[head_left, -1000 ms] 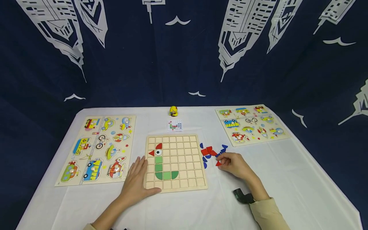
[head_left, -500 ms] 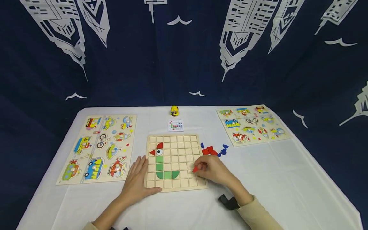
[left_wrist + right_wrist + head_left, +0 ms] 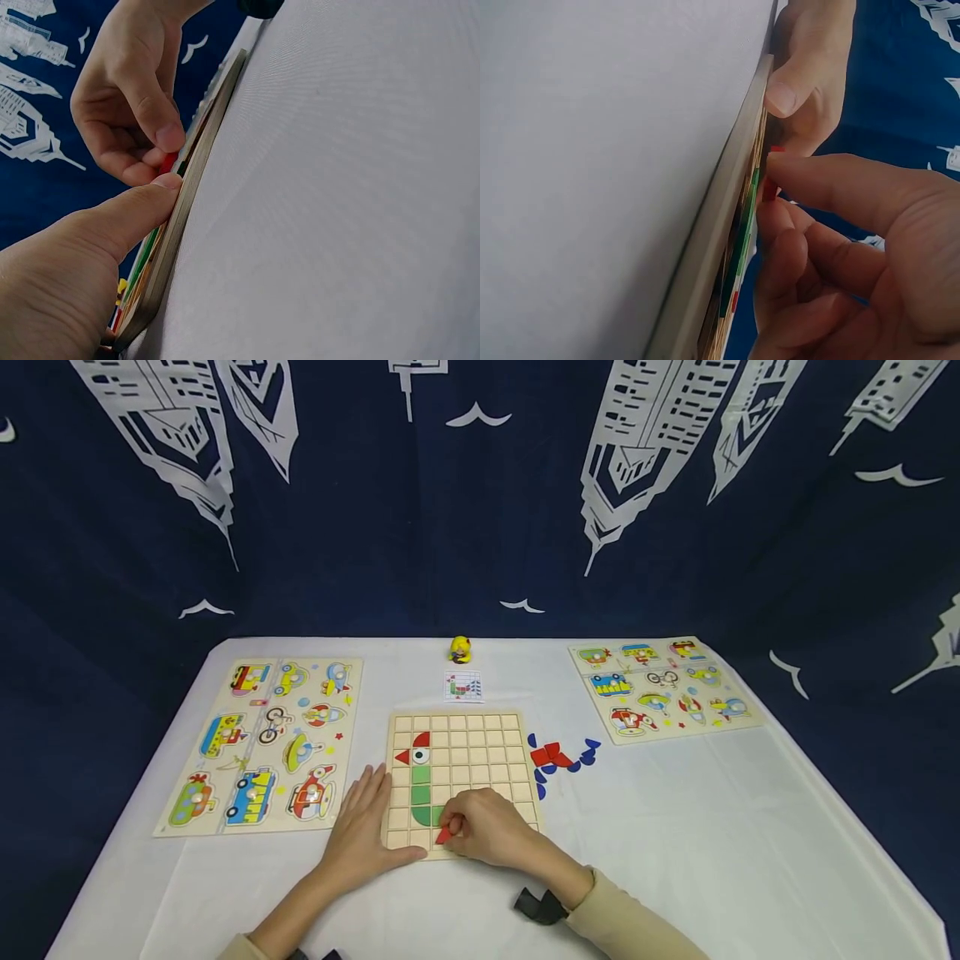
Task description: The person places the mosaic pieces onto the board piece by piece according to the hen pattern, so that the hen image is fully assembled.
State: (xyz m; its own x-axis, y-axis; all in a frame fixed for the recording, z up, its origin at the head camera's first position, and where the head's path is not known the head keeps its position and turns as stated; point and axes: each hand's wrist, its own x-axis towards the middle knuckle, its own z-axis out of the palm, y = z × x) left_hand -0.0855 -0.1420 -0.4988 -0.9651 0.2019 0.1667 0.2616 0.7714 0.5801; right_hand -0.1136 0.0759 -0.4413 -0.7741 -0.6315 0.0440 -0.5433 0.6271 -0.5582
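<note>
over the near rows of the grid board (image 3: 487, 727), the right hand (image 3: 489, 828) pinches a red piece (image 3: 443, 836) just beside the green pieces (image 3: 422, 795); its knuckles, brushing those, could jog them askew; the left hand (image 3: 363, 827) lies spread at the board's near left corner.

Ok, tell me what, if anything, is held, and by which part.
The right hand pinches a red triangle by one side, exact spot hidden. The left hand holds nothing, touching the board.
</note>
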